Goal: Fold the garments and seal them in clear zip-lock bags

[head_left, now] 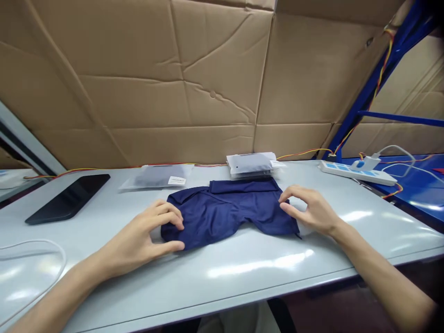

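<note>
Brightly lit; streaked with white glare on the table (194, 286) before and either side of the cloth (225, 208); slightly soft; dark-edged far right of it.

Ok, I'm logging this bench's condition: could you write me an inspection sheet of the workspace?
Surface: pale table, glossy.
Job's things: dark blue cloth, lying wrinkled.
Clutter: flat black object; bagged packet; packet stack.
Hands: left hand, open, at the cloth's left end; right hand at its right edge, grip unclear.
Cables: white cable, left; red-yellow wires along the back; power strip, right, plug inserted.
Surroundings: cardboard behind, blue frame right.
</note>
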### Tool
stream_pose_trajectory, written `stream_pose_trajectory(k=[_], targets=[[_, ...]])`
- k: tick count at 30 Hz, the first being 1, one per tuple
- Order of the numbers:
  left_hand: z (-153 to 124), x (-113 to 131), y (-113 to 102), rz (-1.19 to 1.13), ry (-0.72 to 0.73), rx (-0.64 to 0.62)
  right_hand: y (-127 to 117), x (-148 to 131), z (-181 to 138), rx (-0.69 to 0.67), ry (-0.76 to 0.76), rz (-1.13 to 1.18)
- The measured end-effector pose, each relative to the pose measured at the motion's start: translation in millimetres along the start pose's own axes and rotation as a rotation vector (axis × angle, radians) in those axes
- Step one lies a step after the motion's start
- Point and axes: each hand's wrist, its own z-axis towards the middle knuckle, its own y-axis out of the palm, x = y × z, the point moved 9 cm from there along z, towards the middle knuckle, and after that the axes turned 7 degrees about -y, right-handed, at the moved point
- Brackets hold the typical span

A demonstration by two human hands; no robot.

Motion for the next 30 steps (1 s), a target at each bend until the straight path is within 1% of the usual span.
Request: stream_pose_trajectory(k=[3,5,9,11,13,16,19,22,24,27,30], targets=[[-8.3,2.8,6.1,0.017,0.015,-0.083,7.0,-16.4,-8.5,-0.082,-0.082,0.037],[-9.2,3.1,9.0,0.014,0.019,-0.105,12.3,-25.0,-12.0,-0.135,-0.123,0.066],[-6.5,-2.4,10.2,-0.043,-0.002,-0.080,18.0,-35.3,-13.2,-0.184,-0.157,0.061],[-5.0,-9.2,9.4,-0.082,-0.058,-0.055,18.4,-36.8,-12.4,-0.184,-0.156,0.028],[-4.0,-18.0,7.5,-0.111,-0.150,-0.022,18.0,-36.0,-12.0,-0.173,-0.148,0.004],[-3.8,-29.7,2.8,-0.133,-0.297,0.033,18.3,-30.0,-13.0,-0.161,-0.113,-0.003],[-1.7,-35.5,-2.3,-0.181,-0.397,0.061,16.0,-17.5,-13.5,-0.116,-0.030,0.016],[7.0,-39.8,-11.2,-0.236,-0.488,0.107,8.8,-1.8,-7.3,-0.026,0.075,0.054],[17.7,-43.6,-19.2,-0.203,-0.561,0.150,5.5,7.8,3.4,0.005,0.129,0.054],[40.3,-46.8,-28.2,-0.066,-0.617,0.191,8.1,21.8,27.3,-0.029,0.187,0.011],[57.7,-52.5,-24.9,0.082,-0.663,0.165,18.2,33.6,49.3,-0.109,0.188,-0.043]])
